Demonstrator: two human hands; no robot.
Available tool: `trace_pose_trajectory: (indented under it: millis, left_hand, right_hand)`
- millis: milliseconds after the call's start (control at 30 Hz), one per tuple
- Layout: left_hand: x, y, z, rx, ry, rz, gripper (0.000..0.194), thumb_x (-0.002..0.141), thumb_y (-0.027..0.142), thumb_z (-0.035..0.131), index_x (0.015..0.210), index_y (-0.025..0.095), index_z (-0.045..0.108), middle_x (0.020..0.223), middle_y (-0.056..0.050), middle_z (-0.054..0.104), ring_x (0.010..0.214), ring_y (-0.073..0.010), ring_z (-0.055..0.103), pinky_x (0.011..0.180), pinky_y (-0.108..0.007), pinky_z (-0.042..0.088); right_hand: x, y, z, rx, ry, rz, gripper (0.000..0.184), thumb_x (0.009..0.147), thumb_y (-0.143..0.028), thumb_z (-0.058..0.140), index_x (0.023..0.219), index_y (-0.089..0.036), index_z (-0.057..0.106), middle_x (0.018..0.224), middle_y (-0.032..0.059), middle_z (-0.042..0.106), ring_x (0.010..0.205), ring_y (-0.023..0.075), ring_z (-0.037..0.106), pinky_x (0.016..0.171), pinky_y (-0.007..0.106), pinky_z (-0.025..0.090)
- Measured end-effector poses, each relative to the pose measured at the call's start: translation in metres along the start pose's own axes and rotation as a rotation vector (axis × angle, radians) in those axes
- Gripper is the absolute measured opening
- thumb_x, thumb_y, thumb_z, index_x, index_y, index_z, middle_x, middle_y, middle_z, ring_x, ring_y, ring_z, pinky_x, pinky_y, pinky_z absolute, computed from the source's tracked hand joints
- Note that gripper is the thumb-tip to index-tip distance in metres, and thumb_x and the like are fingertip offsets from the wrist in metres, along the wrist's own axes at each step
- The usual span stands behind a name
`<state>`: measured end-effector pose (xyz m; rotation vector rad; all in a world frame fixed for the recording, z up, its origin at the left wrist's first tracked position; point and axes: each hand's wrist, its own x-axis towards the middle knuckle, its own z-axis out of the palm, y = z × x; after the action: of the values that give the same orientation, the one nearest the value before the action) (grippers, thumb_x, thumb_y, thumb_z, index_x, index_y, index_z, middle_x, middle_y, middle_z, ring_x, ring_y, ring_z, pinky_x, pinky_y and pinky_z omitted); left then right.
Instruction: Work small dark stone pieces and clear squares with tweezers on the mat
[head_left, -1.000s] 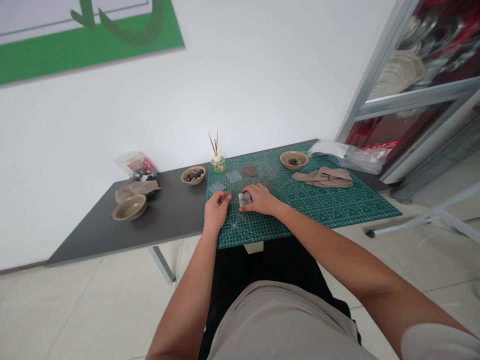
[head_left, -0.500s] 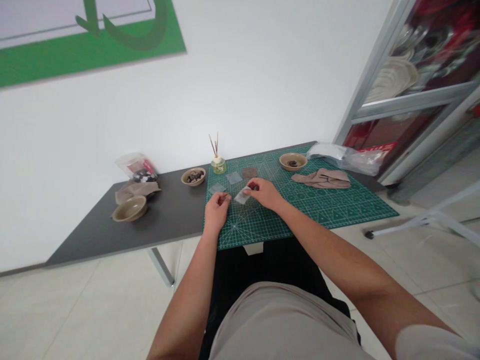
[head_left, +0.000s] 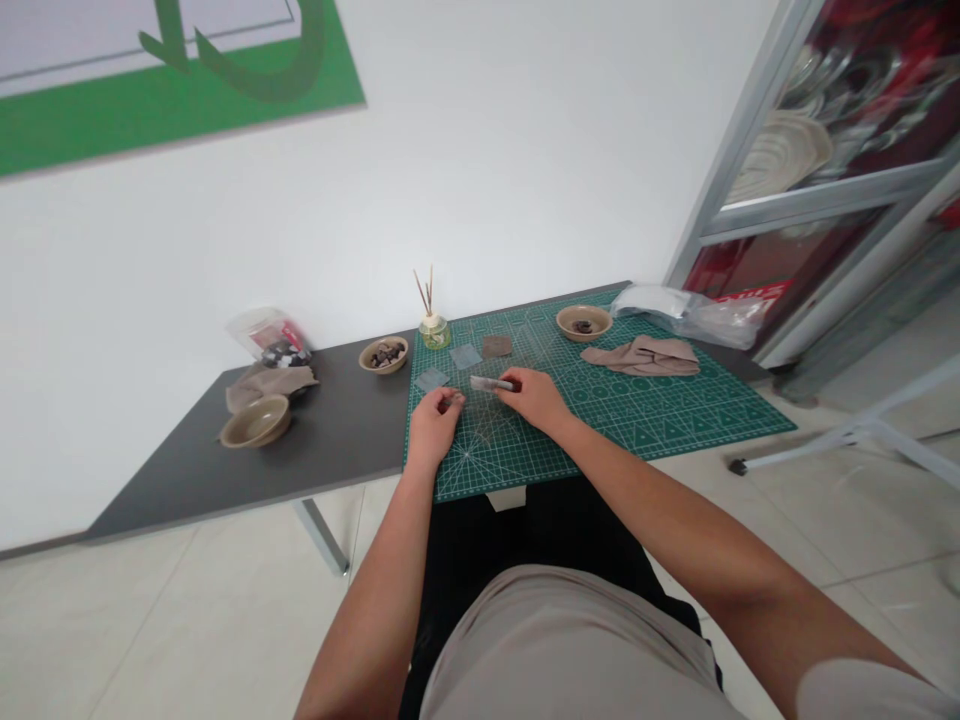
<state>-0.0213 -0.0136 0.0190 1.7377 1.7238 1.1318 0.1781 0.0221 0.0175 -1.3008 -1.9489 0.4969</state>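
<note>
On the green cutting mat (head_left: 517,450), my right hand (head_left: 536,400) pinches a small pale grey, filmy packet (head_left: 489,383) between thumb and fingers, now seen nearly edge-on. To its left is my left hand (head_left: 433,428), with its fingers pressed together; a small brownish thing seems to be at the fingertips, too small to name. Just beyond the hands lie a pale translucent square (head_left: 432,379), a second translucent square (head_left: 465,356) and a brown square (head_left: 496,346). The hands are close together but apart.
A bowl of dark pieces (head_left: 384,356), a reed diffuser (head_left: 433,331) and another bowl (head_left: 584,323) stand along the back. A brown cloth (head_left: 645,356) and plastic bag (head_left: 694,312) lie at right. At left are a tan bowl (head_left: 256,422), crumpled cloth (head_left: 271,386) and clear bag (head_left: 270,335).
My right hand has turned the pale packet from face-up to nearly edge-on. My left hand has barely moved.
</note>
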Motion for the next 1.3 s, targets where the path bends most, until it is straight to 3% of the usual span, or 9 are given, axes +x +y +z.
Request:
trace_pose_trajectory:
  millis: [200,400,567,667,800,933,1033,1167,1300]
  left_hand:
    - [0.001,-0.001,0.001,0.026,-0.027,0.006,0.018,0.084,0.032,0.057,0.090,0.020,0.069,0.088,-0.003,0.072,0.079,-0.0187,0.062,0.077,-0.031,0.046]
    - [0.002,-0.005,0.003,0.043,-0.053,0.056,0.018,0.083,0.032,0.060,0.091,0.019,0.069,0.092,-0.004,0.070,0.080,-0.0184,0.061,0.080,-0.032,0.047]
    - [0.002,-0.005,0.004,0.078,0.005,0.125,0.017,0.083,0.033,0.060,0.086,0.019,0.069,0.094,-0.006,0.068,0.080,-0.0178,0.058,0.081,-0.032,0.046]
    - [0.002,-0.005,0.004,0.074,-0.019,0.083,0.014,0.081,0.030,0.062,0.086,0.019,0.069,0.089,-0.005,0.068,0.079,-0.0182,0.059,0.079,-0.032,0.045]
    - [0.001,-0.003,0.005,0.052,-0.007,0.049,0.014,0.081,0.032,0.063,0.082,0.019,0.067,0.082,-0.003,0.067,0.073,-0.0173,0.058,0.072,-0.030,0.044]
    - [-0.001,0.000,0.006,0.028,0.001,0.072,0.015,0.083,0.033,0.060,0.083,0.019,0.066,0.080,-0.002,0.066,0.073,-0.0163,0.058,0.070,-0.028,0.042]
    - [-0.003,0.007,0.006,0.042,0.012,0.071,0.015,0.083,0.032,0.059,0.085,0.019,0.065,0.079,-0.002,0.066,0.071,-0.0158,0.058,0.069,-0.028,0.040]
    - [-0.005,0.021,0.009,0.093,-0.003,0.053,0.013,0.082,0.032,0.059,0.084,0.020,0.064,0.068,0.001,0.062,0.065,-0.0154,0.055,0.063,-0.027,0.037]
    - [-0.002,0.025,0.016,0.017,0.016,0.013,0.012,0.081,0.030,0.060,0.081,0.019,0.065,0.070,0.000,0.064,0.065,-0.0150,0.055,0.064,-0.026,0.039]
  right_hand:
    - [-0.001,-0.003,0.000,-0.011,0.030,-0.061,0.012,0.086,-0.027,0.062,0.083,-0.020,0.071,0.076,0.0018,0.067,0.073,0.0167,0.059,0.069,0.028,0.039]
    - [-0.003,-0.003,0.003,0.001,0.037,-0.110,0.009,0.084,-0.024,0.065,0.089,-0.020,0.072,0.088,0.0038,0.070,0.084,0.0180,0.061,0.078,0.029,0.043]
    - [-0.003,-0.002,0.005,-0.057,0.122,-0.130,0.009,0.082,-0.022,0.067,0.090,-0.019,0.071,0.087,0.0046,0.069,0.086,0.0198,0.059,0.082,0.032,0.044]
    - [-0.002,-0.002,0.007,-0.085,0.101,-0.149,0.009,0.082,-0.021,0.067,0.089,-0.019,0.071,0.088,0.0055,0.070,0.087,0.0214,0.058,0.084,0.035,0.044]
    - [0.000,-0.001,0.009,-0.067,0.201,-0.149,0.010,0.084,-0.020,0.063,0.090,-0.019,0.071,0.090,0.0065,0.070,0.089,0.0222,0.059,0.085,0.036,0.046]
    - [0.001,0.000,0.010,-0.058,0.116,-0.130,0.014,0.084,-0.020,0.062,0.094,-0.020,0.072,0.093,0.0061,0.073,0.087,0.0219,0.063,0.085,0.037,0.047]
    - [0.000,0.000,0.011,0.002,0.167,-0.096,0.015,0.087,-0.021,0.057,0.094,-0.020,0.071,0.094,0.0052,0.074,0.090,0.0213,0.065,0.086,0.036,0.048]
    - [-0.003,0.001,0.011,0.064,0.191,-0.090,0.022,0.090,-0.019,0.051,0.107,-0.020,0.066,0.097,0.0050,0.073,0.087,0.0194,0.068,0.082,0.032,0.051]
    - [-0.008,-0.002,0.011,0.010,0.166,-0.140,0.026,0.092,-0.019,0.050,0.114,-0.019,0.064,0.100,0.0057,0.073,0.087,0.0197,0.070,0.081,0.031,0.052]
